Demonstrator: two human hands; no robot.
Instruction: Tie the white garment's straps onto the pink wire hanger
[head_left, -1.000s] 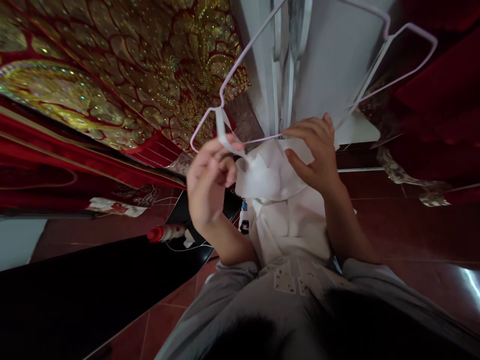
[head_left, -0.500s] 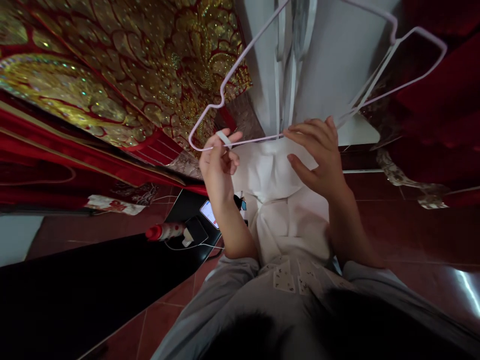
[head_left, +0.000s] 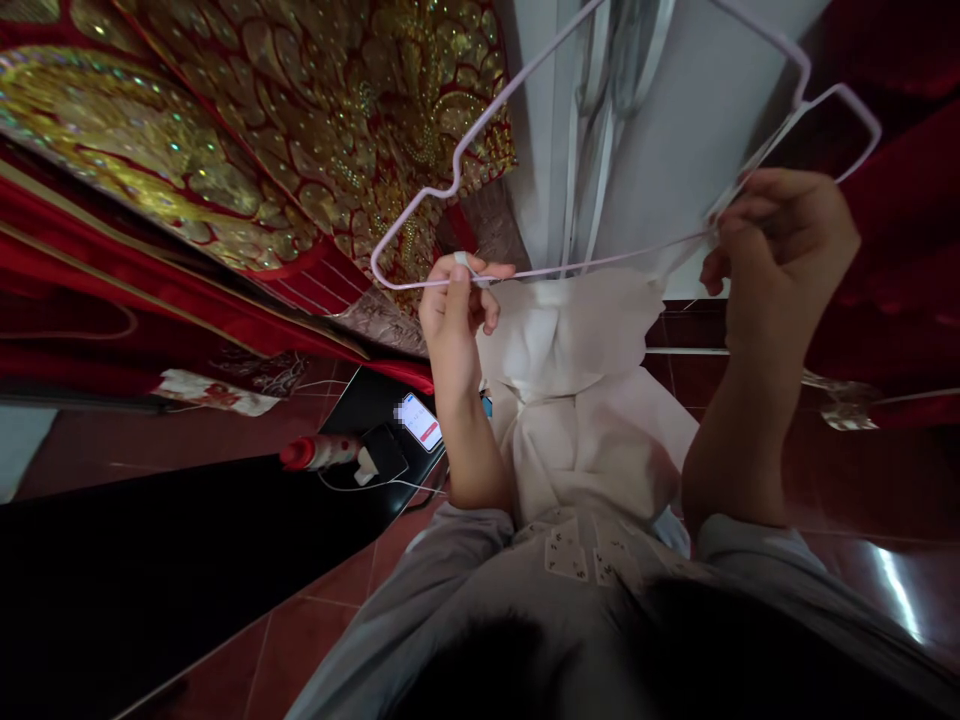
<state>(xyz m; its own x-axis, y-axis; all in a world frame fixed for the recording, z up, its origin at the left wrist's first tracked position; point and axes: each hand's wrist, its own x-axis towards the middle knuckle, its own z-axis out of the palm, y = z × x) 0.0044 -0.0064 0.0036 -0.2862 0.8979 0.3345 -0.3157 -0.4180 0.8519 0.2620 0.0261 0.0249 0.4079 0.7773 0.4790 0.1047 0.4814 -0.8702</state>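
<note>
A pale lilac clothes hanger (head_left: 491, 118) is held out in front of me, its hook end beyond the top of the view. My left hand (head_left: 459, 310) is closed around the hanger's bottom bar near its left corner; a white band (head_left: 461, 259) crosses the index finger. At the right, my right hand (head_left: 787, 245) pinches a thin white strap (head_left: 766, 140) that runs down from the hanger's right notch. The bar meets the strap close to those fingertips. Below the hanger, white fabric (head_left: 559, 340) spreads in front of my body; whether the strap joins it is unclear.
Red and gold sequined garments (head_left: 300, 120) hang at the left, dark red cloth (head_left: 892, 270) at the right. A white door with handles (head_left: 592, 150) stands ahead. On a black surface (head_left: 187, 560) lie a phone (head_left: 421, 425), a red-capped bottle (head_left: 315, 452) and a white cable.
My right hand has moved right and up from the middle of the bar and closed on the strap. My left hand has kept its hold on the hanger.
</note>
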